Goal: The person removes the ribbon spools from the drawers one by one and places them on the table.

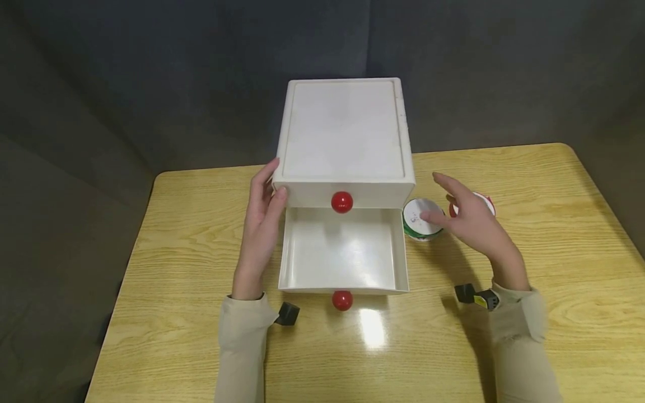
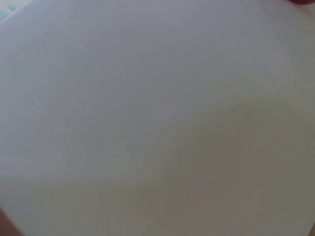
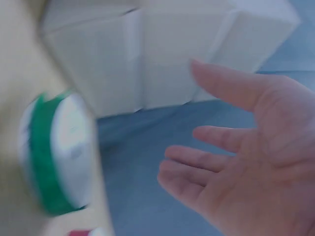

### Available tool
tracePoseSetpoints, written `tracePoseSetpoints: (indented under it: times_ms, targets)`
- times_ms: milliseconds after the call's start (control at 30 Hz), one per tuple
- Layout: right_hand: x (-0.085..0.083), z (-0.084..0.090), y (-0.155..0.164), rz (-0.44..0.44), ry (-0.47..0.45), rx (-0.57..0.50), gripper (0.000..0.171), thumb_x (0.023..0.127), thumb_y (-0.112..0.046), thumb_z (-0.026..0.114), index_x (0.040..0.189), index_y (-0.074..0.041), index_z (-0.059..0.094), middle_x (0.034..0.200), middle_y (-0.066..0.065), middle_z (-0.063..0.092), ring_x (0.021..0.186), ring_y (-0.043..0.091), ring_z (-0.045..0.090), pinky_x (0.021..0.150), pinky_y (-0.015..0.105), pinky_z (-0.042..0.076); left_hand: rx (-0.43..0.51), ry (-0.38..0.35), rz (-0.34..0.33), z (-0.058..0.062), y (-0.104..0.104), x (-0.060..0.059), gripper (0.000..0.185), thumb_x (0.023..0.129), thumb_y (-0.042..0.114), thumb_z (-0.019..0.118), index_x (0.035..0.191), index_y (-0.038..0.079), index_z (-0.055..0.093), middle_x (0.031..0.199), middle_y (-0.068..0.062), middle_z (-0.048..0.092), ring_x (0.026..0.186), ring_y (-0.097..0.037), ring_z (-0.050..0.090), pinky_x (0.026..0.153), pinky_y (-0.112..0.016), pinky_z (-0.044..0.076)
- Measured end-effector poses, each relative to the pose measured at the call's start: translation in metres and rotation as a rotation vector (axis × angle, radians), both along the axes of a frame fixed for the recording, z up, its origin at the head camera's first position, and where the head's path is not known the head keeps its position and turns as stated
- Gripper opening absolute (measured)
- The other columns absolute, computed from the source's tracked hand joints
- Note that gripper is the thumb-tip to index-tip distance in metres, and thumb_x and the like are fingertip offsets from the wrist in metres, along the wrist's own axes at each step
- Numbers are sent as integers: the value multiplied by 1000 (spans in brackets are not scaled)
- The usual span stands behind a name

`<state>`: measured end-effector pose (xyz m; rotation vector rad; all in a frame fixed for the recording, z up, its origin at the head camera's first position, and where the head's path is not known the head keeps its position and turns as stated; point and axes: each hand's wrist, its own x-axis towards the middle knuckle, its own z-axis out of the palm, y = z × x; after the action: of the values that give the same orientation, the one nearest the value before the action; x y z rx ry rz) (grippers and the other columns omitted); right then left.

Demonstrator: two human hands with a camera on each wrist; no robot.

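A white drawer box (image 1: 347,131) stands on the table, its lower drawer (image 1: 342,252) pulled out with a bare inside. Red round knobs mark the upper drawer (image 1: 342,202) and the lower one. My left hand (image 1: 262,224) rests against the box's left side near the front top corner, thumb at the front edge. In the left wrist view a pale blurred surface fills nearly everything. To the right, my right hand (image 1: 468,218) hovers with fingers spread, holding nothing. Below its thumb lies a spool of green ribbon (image 3: 47,157), white disc face up.
Partly behind the right hand lies a second spool, with red ribbon (image 1: 486,201). The wooden table (image 1: 191,240) has rounded far corners, and dark grey curtains (image 1: 201,67) hang behind it. Small black cameras (image 1: 288,314) sit at both wrists.
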<state>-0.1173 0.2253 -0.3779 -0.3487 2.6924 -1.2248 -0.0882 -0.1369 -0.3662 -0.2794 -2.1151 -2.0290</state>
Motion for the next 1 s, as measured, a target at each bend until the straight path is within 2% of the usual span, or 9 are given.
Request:
tracePoseSetpoints:
  times_ms: [100,233,333,433,633,733,800,900,1000]
  targets:
    - [15,19,-4,-50,132,-84,59,97,-19,74,150,-6,52,149,15,56,134,28,55,109,37,45,-2,4,-1,0,0,0,50,110,18,45,159,13,35,158,1,40,139,-16,44,113,-42,38]
    - [38,41,-15,-83,260,-161,31,97,-11,73,128,-10,72,119,0,74,105,4,67,85,15,47,0,7,0,0,0,-1,50,110,18,45,159,13,35,158,1,39,139,-17,44,113,-42,38]
    - [53,54,-26,-7,336,-230,24,93,1,73,115,-7,76,106,-2,77,91,4,69,76,16,49,2,7,1,0,-1,-1,50,110,18,45,159,13,35,158,1,39,139,-17,44,113,-42,38]
    - [67,63,-36,110,377,-257,29,87,9,74,110,-8,78,99,-3,77,86,8,69,72,17,51,3,10,3,0,-1,-2,50,110,18,45,159,13,35,158,1,39,139,-17,44,113,-41,38]
    - [82,67,-57,338,415,-231,31,86,4,77,111,-15,76,93,-13,73,82,4,67,72,19,51,10,16,5,-1,-2,-3,49,110,17,46,158,12,36,159,1,39,140,-17,43,113,-41,37]
    - [89,67,-67,476,362,-191,25,91,-3,75,114,-12,73,94,-14,72,84,3,67,75,21,54,11,17,4,-1,-2,-3,49,110,17,46,158,12,36,159,1,39,140,-17,43,113,-41,37]
    - [94,67,-72,575,257,-121,23,98,-15,72,121,-12,71,98,-15,71,86,1,66,77,25,55,12,19,1,-1,-2,-3,50,110,17,46,158,12,36,159,1,39,140,-17,43,114,-41,37]
    - [101,66,-80,708,67,34,39,105,-39,62,137,-17,63,112,-15,69,94,0,64,83,30,56,14,20,-1,0,-2,-3,50,110,17,46,158,12,35,159,1,39,140,-17,43,114,-41,37]
    - [105,62,-89,768,-59,144,53,106,-51,54,149,-20,54,132,-11,64,109,5,63,93,36,55,16,24,-3,0,-2,-4,50,110,17,46,158,11,35,159,1,39,140,-17,43,113,-41,37]
